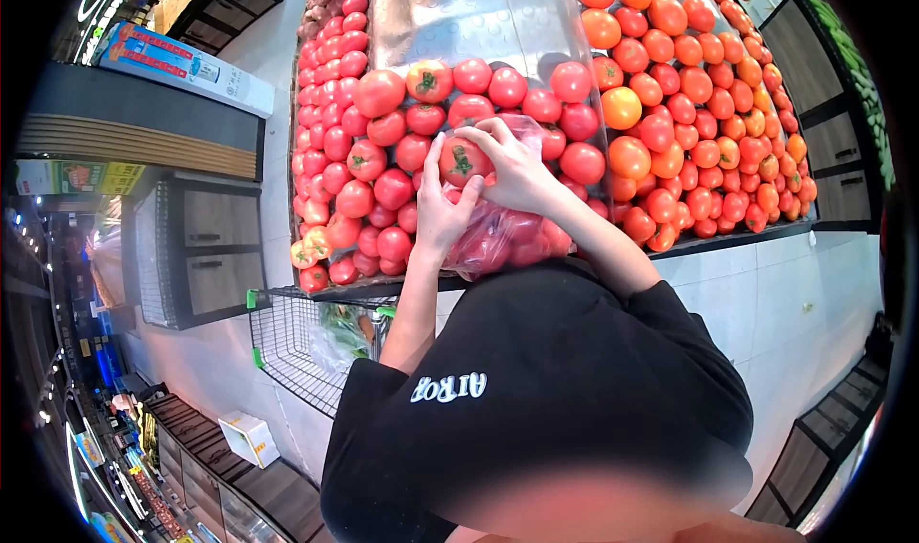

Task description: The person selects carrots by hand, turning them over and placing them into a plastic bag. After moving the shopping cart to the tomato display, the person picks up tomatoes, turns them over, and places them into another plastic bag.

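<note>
Both hands are around one red tomato (463, 163) with a green stem scar, above the heap on the display. My left hand (444, 203) is wrapped round its left and lower side, thumb bent inward. From the upper right, my right hand (512, 165) curls its fingers over the same tomato. Beneath and beside my right hand lies a clear plastic bag (507, 241) with several red tomatoes inside, close to the black shirt. Loose red tomatoes (392, 189) surround the hands to the left and above.
Orange-red tomatoes (694, 122) fill the right section, behind a clear divider. A bare metal tray surface (469, 21) shows at the back. Below left stands a wire shopping cart (297, 342) holding bagged greens (345, 337). A dark cabinet (215, 246) is at the left.
</note>
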Action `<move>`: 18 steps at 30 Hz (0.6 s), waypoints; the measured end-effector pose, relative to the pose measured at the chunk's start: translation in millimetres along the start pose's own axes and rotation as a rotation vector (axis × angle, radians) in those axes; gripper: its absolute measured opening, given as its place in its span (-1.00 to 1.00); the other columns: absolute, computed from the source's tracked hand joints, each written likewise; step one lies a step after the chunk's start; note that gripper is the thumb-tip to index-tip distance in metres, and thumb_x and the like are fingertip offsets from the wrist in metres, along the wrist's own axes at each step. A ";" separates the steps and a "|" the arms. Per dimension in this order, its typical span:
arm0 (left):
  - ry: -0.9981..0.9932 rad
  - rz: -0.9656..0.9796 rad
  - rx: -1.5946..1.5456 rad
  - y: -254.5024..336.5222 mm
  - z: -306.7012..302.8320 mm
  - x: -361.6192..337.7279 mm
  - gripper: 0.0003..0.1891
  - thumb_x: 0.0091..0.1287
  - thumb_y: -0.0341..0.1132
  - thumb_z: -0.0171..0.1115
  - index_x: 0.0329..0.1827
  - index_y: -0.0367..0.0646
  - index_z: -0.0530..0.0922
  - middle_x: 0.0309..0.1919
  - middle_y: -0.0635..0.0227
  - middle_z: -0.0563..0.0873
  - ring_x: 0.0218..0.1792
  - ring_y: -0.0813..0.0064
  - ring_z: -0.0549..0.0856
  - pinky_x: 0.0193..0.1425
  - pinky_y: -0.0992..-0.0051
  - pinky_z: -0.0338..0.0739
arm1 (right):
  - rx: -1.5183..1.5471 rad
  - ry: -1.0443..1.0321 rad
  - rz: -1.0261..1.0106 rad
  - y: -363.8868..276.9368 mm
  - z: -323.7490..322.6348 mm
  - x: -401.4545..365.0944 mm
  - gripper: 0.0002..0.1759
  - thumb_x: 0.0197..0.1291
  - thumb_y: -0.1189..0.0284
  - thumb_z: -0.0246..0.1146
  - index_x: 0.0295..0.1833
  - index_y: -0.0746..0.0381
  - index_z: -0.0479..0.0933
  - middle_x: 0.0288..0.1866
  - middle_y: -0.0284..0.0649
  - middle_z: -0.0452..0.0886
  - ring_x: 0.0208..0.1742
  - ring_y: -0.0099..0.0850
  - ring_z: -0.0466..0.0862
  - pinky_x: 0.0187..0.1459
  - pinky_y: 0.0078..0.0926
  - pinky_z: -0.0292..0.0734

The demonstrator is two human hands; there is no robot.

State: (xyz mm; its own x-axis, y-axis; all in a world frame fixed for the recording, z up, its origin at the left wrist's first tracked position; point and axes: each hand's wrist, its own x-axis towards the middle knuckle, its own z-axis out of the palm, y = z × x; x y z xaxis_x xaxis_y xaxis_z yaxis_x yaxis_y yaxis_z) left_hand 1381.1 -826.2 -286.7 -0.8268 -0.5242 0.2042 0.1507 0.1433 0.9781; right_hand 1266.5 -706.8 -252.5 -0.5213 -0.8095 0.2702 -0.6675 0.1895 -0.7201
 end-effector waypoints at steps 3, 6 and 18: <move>-0.042 0.092 -0.137 -4.1 3.3 -6.8 -0.07 0.20 -0.34 0.59 0.59 -0.26 0.22 0.52 0.05 0.33 0.50 0.21 0.43 0.56 0.21 0.44 | 0.077 0.103 -0.119 -13.6 -5.5 -11.8 -0.13 -0.12 0.59 0.48 0.43 0.13 0.41 0.25 -0.06 0.45 0.17 -0.03 0.66 0.05 -0.12 0.68; -0.027 0.072 -0.182 -10.3 3.9 -14.0 -0.01 0.08 -0.39 0.67 0.58 -0.21 0.25 0.52 0.12 0.32 0.50 0.24 0.41 0.54 0.26 0.47 | 0.110 0.130 -0.175 -13.2 -3.5 -21.6 -0.12 -0.12 0.67 0.42 0.44 0.11 0.40 0.29 -0.06 0.48 0.23 -0.02 0.64 0.06 -0.19 0.70; -0.037 0.149 0.012 -23.2 -1.6 -17.5 -0.01 0.10 -0.45 0.66 0.58 -0.24 0.23 0.49 0.10 0.40 0.45 0.24 0.49 0.48 0.29 0.56 | 0.119 0.165 -0.308 -4.8 2.2 -26.4 -0.30 -0.12 0.72 0.42 0.22 0.15 0.41 0.51 0.05 0.43 0.26 0.09 0.67 -0.02 -0.22 0.74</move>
State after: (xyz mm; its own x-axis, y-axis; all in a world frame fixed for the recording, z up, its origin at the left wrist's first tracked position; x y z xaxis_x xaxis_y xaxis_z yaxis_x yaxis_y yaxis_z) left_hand 1392.9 -821.6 -312.9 -0.8149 -0.4655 0.3452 0.2671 0.2270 0.9366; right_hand 1284.6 -687.5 -257.6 -0.3906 -0.7165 0.5780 -0.7451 -0.1227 -0.6556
